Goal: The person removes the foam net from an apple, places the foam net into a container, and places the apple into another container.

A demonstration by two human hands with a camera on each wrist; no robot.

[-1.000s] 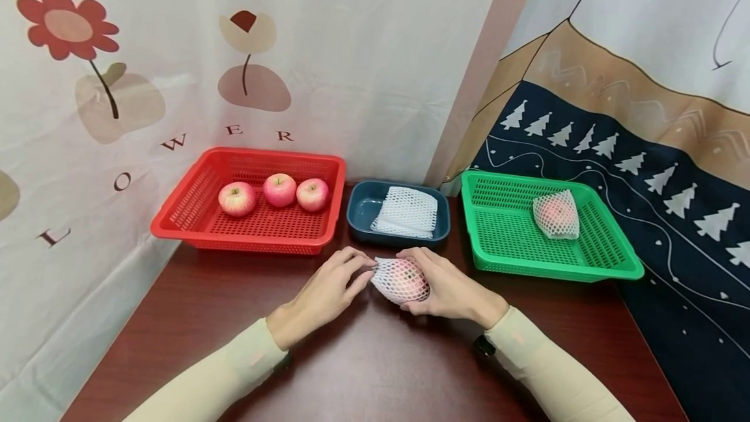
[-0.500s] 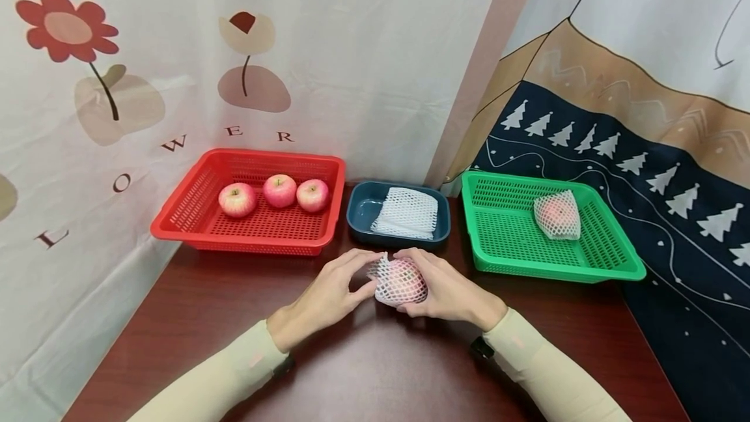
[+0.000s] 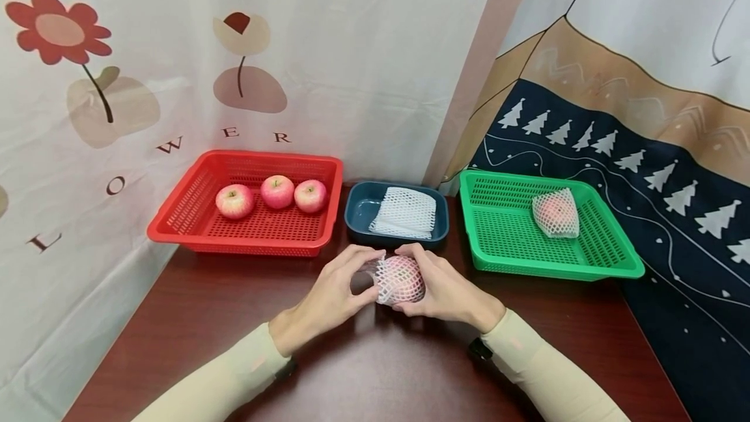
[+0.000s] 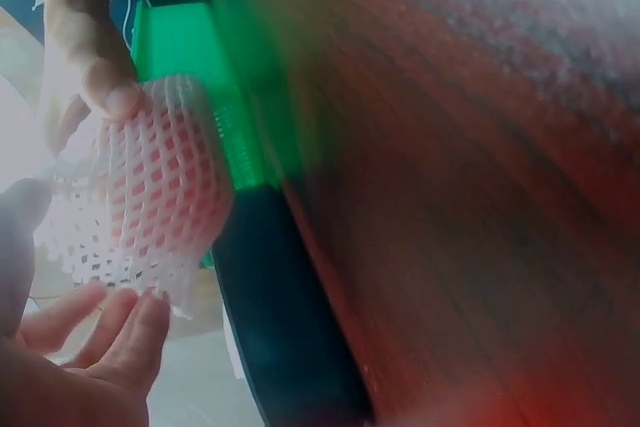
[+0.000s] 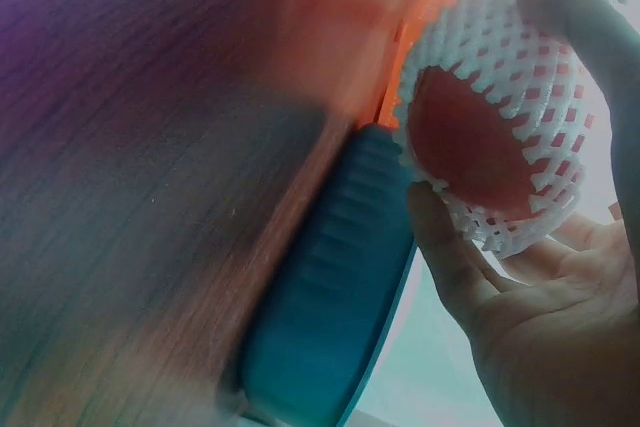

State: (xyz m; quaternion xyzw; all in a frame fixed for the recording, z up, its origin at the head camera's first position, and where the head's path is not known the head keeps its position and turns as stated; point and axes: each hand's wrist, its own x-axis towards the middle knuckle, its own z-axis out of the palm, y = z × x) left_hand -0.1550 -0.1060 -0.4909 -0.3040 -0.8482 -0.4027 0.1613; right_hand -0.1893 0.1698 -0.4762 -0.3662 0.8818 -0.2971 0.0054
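Note:
An apple [image 5: 462, 142] sits inside a white foam net [image 3: 400, 279], held between my two hands over the table's middle. With thumb and fingers round its right side, my right hand [image 3: 454, 286] grips the netted apple. My left hand [image 3: 328, 286] holds the net's left edge, thumb in front and fingers behind. The left wrist view has those fingertips [image 4: 150, 309] right at the net's lower edge. In the right wrist view, bare red apple skin shows through a wide opening in the net. Much of the apple is hidden under the mesh.
At the left, a red basket [image 3: 234, 239] contains 3 bare apples [image 3: 277, 191]. Behind my hands, a blue tray [image 3: 359, 208] carries flat white foam nets [image 3: 404, 213]. A green basket [image 3: 498, 230] at the right holds one netted apple [image 3: 556, 213]. Curtains hang behind the table.
My left hand has gone from the net's gathered left tip to a wider hold on its edge, and the net has drawn in closer round the apple. My right hand keeps its grip.

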